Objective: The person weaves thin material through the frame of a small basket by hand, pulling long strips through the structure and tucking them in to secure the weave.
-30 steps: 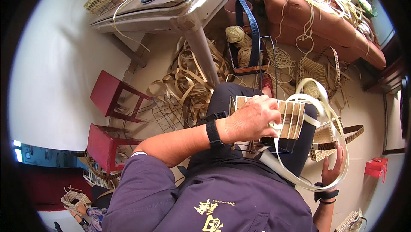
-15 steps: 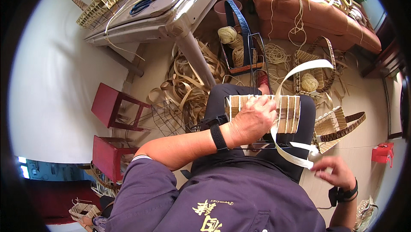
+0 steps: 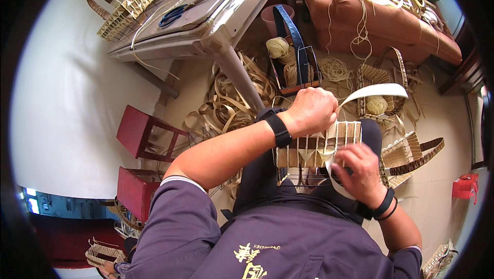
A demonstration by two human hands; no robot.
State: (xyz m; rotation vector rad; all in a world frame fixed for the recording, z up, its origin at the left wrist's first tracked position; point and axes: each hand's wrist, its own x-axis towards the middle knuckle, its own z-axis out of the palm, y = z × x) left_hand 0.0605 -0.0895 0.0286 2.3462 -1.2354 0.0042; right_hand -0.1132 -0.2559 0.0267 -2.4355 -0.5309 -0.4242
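Observation:
A half-woven rectangular basket (image 3: 288,156) of tan and brown strips on a wire frame rests across my thighs. Pale strips cross its side, and small folded points show along its lower part. My left hand (image 3: 315,108) is closed at the basket's far edge, where a flat white strip (image 3: 378,90) comes out beside its fingers and arches to the right. What lies inside that fist is mostly hidden. My right hand (image 3: 361,172), slightly blurred, curls its fingers against the strip's near part by the basket's lower right side.
A table (image 3: 200,3) with blue-handled scissors (image 3: 177,15) stands far left. Red stools (image 3: 135,131) are at my left. Tan strips (image 3: 231,96) heap under the table. Handled baskets (image 3: 406,158) sit at right, below an armchair (image 3: 375,27) covered with loose strips.
My left hand has risen from the basket's side to its far edge. My right hand has come in from the right to the basket. The basket sits slightly lower and shows more of its near side.

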